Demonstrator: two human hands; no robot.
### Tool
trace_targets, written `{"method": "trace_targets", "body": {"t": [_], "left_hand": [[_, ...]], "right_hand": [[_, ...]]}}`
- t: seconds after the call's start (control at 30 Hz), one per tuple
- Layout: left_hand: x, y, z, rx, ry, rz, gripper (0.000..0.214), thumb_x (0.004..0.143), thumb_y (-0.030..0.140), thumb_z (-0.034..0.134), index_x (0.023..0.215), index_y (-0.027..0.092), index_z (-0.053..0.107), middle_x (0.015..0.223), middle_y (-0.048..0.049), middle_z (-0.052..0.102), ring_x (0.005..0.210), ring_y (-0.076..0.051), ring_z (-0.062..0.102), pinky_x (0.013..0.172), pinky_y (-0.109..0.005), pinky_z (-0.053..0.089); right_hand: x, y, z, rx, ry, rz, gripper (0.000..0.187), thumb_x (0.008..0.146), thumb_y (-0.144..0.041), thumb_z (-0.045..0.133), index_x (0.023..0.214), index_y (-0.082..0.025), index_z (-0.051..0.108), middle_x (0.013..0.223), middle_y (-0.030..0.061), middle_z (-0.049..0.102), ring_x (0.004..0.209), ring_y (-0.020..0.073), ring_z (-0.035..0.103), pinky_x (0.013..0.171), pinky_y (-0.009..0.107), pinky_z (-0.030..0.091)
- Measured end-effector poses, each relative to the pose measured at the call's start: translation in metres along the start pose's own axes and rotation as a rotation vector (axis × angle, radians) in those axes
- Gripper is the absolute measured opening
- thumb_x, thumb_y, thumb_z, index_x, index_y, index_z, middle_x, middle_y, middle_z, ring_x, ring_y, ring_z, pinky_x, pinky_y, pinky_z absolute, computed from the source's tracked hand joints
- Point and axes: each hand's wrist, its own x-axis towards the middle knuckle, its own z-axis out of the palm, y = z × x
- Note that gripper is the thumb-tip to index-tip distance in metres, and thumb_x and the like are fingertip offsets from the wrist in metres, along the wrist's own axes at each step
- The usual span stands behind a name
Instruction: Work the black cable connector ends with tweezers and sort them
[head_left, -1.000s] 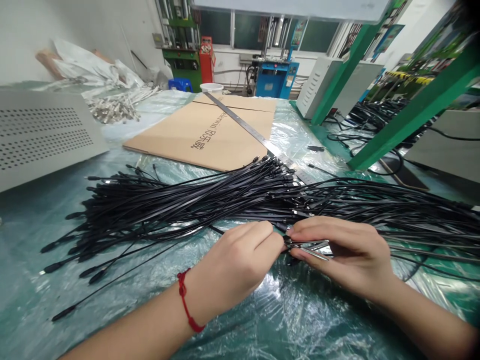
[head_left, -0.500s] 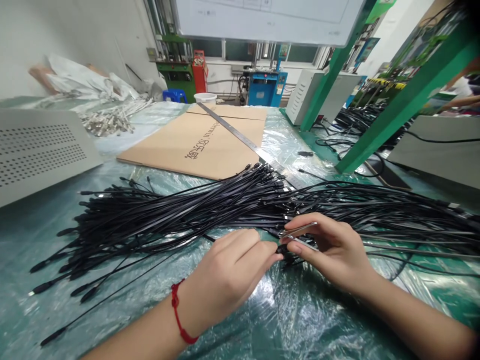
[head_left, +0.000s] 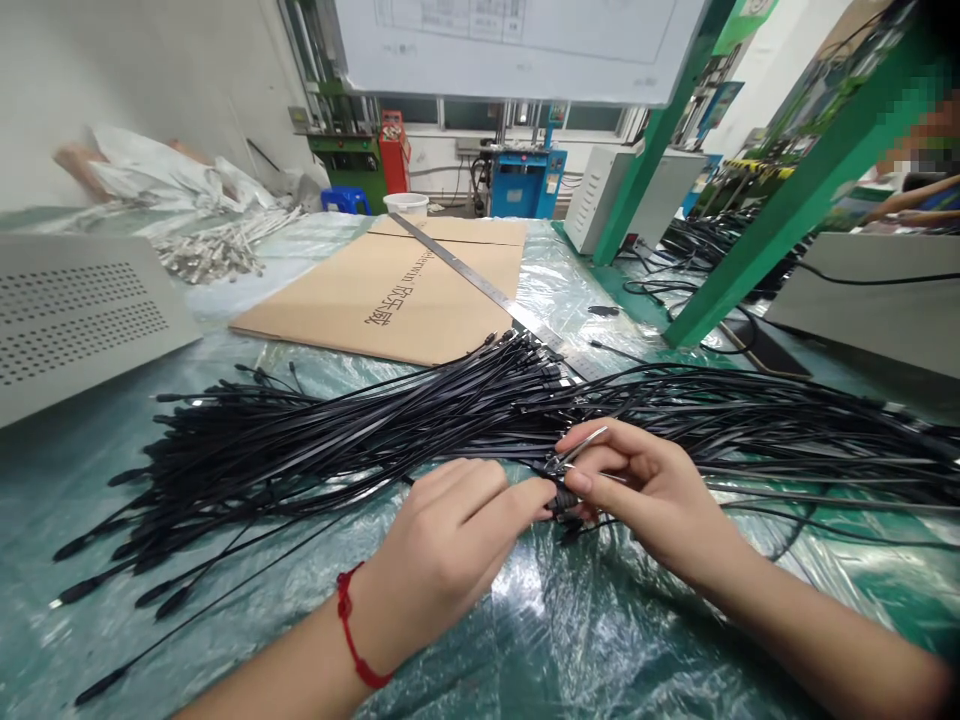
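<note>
Grip, left hand [head_left: 450,540]: fingers curled in, the forefinger side pinching a dark cable piece [head_left: 561,497]; a red cord bracelet [head_left: 349,620] rings the wrist.
Grip, right hand [head_left: 645,480]: thumb and fingers grasping a slim, shiny metal tool [head_left: 589,446]; the thumb tip is right at the cable piece, though whether it presses on it I cannot tell.
Cable piece: between the fingertips of both hands, over the near part of the film-covered table [head_left: 480,670].
Left bundle [head_left: 322,430]: black cables just beyond the left hand, loose ends fanned toward the table's left side.
Right bundle [head_left: 765,410]: more black cables, beyond the right hand, running toward the table's right side.
Ruler [head_left: 480,285]: long, metal, aslant over the cardboard [head_left: 330,290], near end beside the bundles, far end toward the table's far edge.
Cardboard: flat, dark lettering, reaching from behind the left bundle toward the far edge.
Far edge: white bucket [head_left: 405,203] and blue stool [head_left: 345,200] near it.
Left side: grey box [head_left: 90,330] pierced with holes; behind it, a heap of silvery pieces [head_left: 214,255].
Right side: slanting green post [head_left: 757,235]; past it, another person's arm [head_left: 911,200], partly hidden.
Backdrop: blue machine [head_left: 517,188], red unit [head_left: 395,155], white board [head_left: 510,50] overhead.
</note>
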Motion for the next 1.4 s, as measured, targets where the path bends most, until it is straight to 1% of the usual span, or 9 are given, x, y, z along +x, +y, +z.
{"method": "trace_targets", "body": {"t": [0.07, 0.13, 0.2, 0.27, 0.4, 0.63, 1.1, 1.27, 1.4], "left_hand": [[0.001, 0.0, -0.001, 0.002, 0.014, -0.001, 0.014, 0.097, 0.012, 0.062, 0.111, 0.014, 0.062, 0.075, 0.0, 0.056, 0.065, -0.014, 0.046, 0.06, -0.029, 0.039], [0.002, 0.001, -0.002, 0.012, 0.024, -0.001, 0.01, 0.097, 0.014, 0.063, 0.106, 0.013, 0.062, 0.075, -0.0009, 0.059, 0.064, -0.014, 0.047, 0.06, -0.03, 0.04], [0.002, 0.001, -0.003, 0.027, 0.028, 0.002, 0.005, 0.097, 0.014, 0.063, 0.102, 0.013, 0.063, 0.073, -0.0005, 0.058, 0.063, -0.014, 0.046, 0.058, -0.03, 0.039], [0.003, 0.001, -0.004, 0.042, 0.038, 0.016, 0.002, 0.097, 0.014, 0.063, 0.099, 0.013, 0.063, 0.071, 0.0003, 0.056, 0.062, -0.014, 0.045, 0.057, -0.03, 0.037], [0.003, 0.001, -0.002, 0.064, 0.044, 0.039, 0.003, 0.097, 0.014, 0.061, 0.096, 0.013, 0.064, 0.069, 0.0011, 0.051, 0.063, -0.014, 0.044, 0.057, -0.03, 0.035], [0.004, 0.002, -0.002, 0.074, 0.027, 0.026, 0.009, 0.099, 0.015, 0.058, 0.093, 0.013, 0.065, 0.068, 0.0006, 0.053, 0.062, -0.014, 0.044, 0.057, -0.03, 0.036], [0.004, 0.004, -0.001, 0.091, -0.005, 0.037, 0.014, 0.1, 0.012, 0.055, 0.092, 0.013, 0.067, 0.066, 0.0003, 0.051, 0.061, -0.015, 0.044, 0.056, -0.031, 0.034], [0.002, 0.003, -0.001, 0.101, -0.006, 0.049, 0.018, 0.101, 0.011, 0.051, 0.093, 0.013, 0.066, 0.066, -0.0003, 0.053, 0.061, -0.015, 0.044, 0.055, -0.031, 0.034], [0.002, 0.002, 0.001, 0.112, 0.011, 0.068, 0.016, 0.101, 0.011, 0.051, 0.095, 0.014, 0.065, 0.066, 0.0, 0.054, 0.06, -0.015, 0.045, 0.054, -0.031, 0.035]], "right_hand": [[-0.002, 0.003, 0.0, -0.151, 0.089, -0.126, 0.019, 0.087, -0.034, 0.074, 0.1, -0.021, 0.068, 0.076, 0.001, 0.074, 0.064, 0.0134, 0.071, 0.058, 0.022, 0.059], [-0.007, 0.007, -0.002, -0.331, 0.179, -0.354, 0.019, 0.084, -0.025, 0.077, 0.101, -0.022, 0.069, 0.091, 0.003, 0.076, 0.081, 0.0159, 0.074, 0.073, 0.027, 0.062], [-0.012, 0.009, -0.003, -0.429, 0.186, -0.554, 0.027, 0.081, -0.017, 0.079, 0.106, -0.023, 0.069, 0.101, 0.0046, 0.075, 0.093, 0.0182, 0.073, 0.085, 0.032, 0.062], [-0.016, 0.008, -0.003, -0.453, 0.142, -0.649, 0.034, 0.08, -0.013, 0.079, 0.111, -0.022, 0.067, 0.103, 0.0054, 0.075, 0.096, 0.0187, 0.073, 0.087, 0.032, 0.062], [-0.019, 0.005, -0.001, -0.453, 0.089, -0.671, 0.036, 0.08, -0.013, 0.079, 0.113, -0.022, 0.067, 0.099, 0.0053, 0.076, 0.092, 0.0184, 0.074, 0.081, 0.031, 0.063], [-0.019, 0.003, 0.002, -0.4, 0.049, -0.595, 0.038, 0.08, -0.014, 0.08, 0.113, -0.026, 0.068, 0.099, 0.0045, 0.077, 0.093, 0.021, 0.075, 0.081, 0.034, 0.065], [-0.016, -0.006, 0.003, -0.467, 0.023, -0.682, 0.031, 0.08, -0.012, 0.079, 0.108, -0.022, 0.069, 0.093, 0.0035, 0.077, 0.089, 0.0183, 0.074, 0.079, 0.03, 0.064], [-0.014, -0.009, 0.003, -0.441, 0.016, -0.66, 0.03, 0.082, -0.012, 0.077, 0.108, -0.025, 0.071, 0.09, 0.0031, 0.078, 0.085, 0.0199, 0.076, 0.075, 0.032, 0.064], [-0.015, -0.007, 0.003, -0.397, -0.015, -0.652, 0.031, 0.083, -0.01, 0.075, 0.11, -0.025, 0.07, 0.091, 0.0029, 0.078, 0.086, 0.0189, 0.075, 0.075, 0.032, 0.064]]}}
